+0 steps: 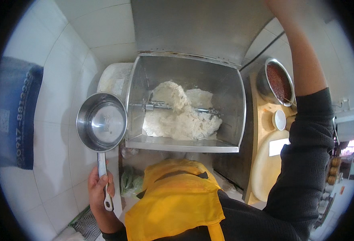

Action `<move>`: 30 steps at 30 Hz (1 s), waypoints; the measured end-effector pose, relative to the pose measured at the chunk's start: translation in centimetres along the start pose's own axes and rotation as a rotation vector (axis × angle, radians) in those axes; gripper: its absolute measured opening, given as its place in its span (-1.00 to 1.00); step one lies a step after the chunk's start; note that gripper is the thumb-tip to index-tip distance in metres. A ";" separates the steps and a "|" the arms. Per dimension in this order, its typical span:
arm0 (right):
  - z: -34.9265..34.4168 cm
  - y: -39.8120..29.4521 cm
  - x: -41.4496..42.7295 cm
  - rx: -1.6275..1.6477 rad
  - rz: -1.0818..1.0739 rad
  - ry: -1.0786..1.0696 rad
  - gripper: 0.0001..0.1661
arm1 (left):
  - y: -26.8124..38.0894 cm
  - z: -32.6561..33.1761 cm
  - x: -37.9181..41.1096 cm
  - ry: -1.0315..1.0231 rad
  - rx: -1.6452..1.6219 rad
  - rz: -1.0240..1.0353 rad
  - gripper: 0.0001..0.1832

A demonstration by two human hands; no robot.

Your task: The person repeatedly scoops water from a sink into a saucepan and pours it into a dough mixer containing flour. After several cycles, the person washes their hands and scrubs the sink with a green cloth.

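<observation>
My left hand (pixel 101 186) grips the handle of a stainless steel saucepan (pixel 107 123). The pan is beside the left wall of a metal dough mixer's open tub (pixel 183 147); its shiny bottom shows, with perhaps a little clear liquid, though I cannot tell. Inside the tub, rough pale dough and loose flour (pixel 186 120) lie around a horizontal metal mixing shaft (pixel 162 106). Some dough clings up over the shaft. My right arm reaches up past the tub's right side, and the hand at the top edge is blurred and cut off, so its fingers cannot be made out.
Right of the tub, a wooden surface (pixel 256 120) bears a metal bowl of dark red food (pixel 277 81), a small white bowl (pixel 280 120) and a pale round board (pixel 265 174). White tiled wall is at left, with a blue printed sheet (pixel 17 114). A plastic bag of greens (pixel 131 180) lies below.
</observation>
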State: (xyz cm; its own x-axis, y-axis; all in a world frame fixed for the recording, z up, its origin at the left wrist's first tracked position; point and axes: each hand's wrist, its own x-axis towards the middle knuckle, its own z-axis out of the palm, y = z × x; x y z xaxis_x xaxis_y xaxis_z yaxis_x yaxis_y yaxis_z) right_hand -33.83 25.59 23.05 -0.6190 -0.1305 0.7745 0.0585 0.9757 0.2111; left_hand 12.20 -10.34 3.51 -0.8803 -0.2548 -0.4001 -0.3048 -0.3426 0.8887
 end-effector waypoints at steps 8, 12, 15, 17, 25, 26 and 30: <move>-0.1 0.4 3.4 0.036 -0.032 -0.550 -0.33 | -4.5 -2.5 -6.6 0.164 -0.109 0.020 -0.40; 6.5 10.7 8.2 -0.600 -0.550 -0.198 -0.67 | -7.1 -1.4 -7.6 0.163 -0.183 0.071 -0.41; -2.9 5.4 -2.8 -0.045 -0.563 -0.202 -0.83 | -7.6 -0.2 -12.4 0.346 -0.177 0.092 -0.42; -8.6 8.0 -7.8 -0.084 -0.717 -0.043 -0.94 | -9.0 0.9 -13.2 0.336 -0.224 0.112 -0.43; -12.1 6.5 -31.7 0.629 -1.096 -0.329 -0.91 | -12.8 3.4 -21.0 0.384 -0.266 0.125 -0.49; -11.2 6.2 -34.0 0.652 -1.105 -0.373 -0.90 | -13.0 3.8 -21.9 0.407 -0.248 0.108 -0.49; -8.0 3.8 -39.9 0.718 -1.118 -0.432 -0.88 | -14.0 3.7 -25.8 0.437 -0.133 0.077 -0.51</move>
State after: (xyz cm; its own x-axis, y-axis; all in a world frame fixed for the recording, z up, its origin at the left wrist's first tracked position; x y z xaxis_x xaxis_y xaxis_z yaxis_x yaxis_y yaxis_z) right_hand -2.66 33.10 -2.27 -0.2680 -0.9546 0.1304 -0.9485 0.2851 0.1382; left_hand 37.88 4.35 2.25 -0.6543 -0.6315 -0.4161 -0.1699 -0.4133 0.8946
